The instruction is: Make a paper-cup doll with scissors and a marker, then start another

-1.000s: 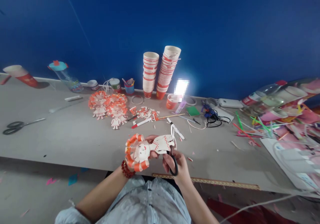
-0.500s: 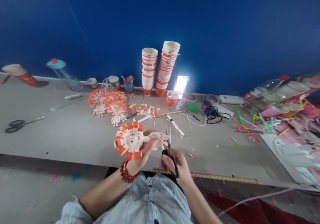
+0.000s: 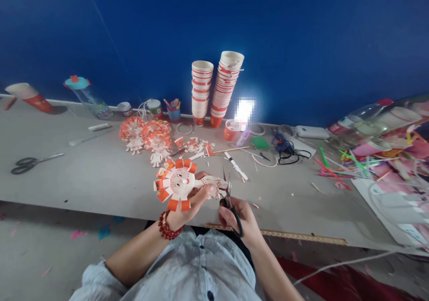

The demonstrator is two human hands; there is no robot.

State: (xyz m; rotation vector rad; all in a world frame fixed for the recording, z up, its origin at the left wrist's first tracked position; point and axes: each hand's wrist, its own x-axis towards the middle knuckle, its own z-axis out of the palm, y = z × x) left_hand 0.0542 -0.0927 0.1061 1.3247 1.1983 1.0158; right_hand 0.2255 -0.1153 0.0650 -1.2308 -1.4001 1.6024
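Note:
Pinched between the thumb and fingers of my left hand (image 3: 197, 199) is a paper lion (image 3: 182, 182), cut from a paper cup, with a drawn face and curled orange strips round its head. Its white body, marked with red zigzags, points right. My right hand (image 3: 244, 216) has its fingers in the handles of a pair of black-handled scissors (image 3: 237, 220). The blades point up and stand apart at the feet end of the lion's body. Whether they touch the paper there I cannot tell. Several finished paper lions (image 3: 145, 135) lie on the table beyond my left hand.
Two tall paper cup stacks (image 3: 202, 93) stand against the blue wall. Paper scraps (image 3: 197, 146), a white marker (image 3: 236, 166) and a glue gun (image 3: 284, 144) lie ahead. Another pair of scissors (image 3: 33, 163) rests at the left. Bottles and coloured craft bits (image 3: 365, 158) crowd the right.
The scissors and the paper lion stay together at nearly the same place. The lion's head is tilted slightly, and the whole view has shifted a little.

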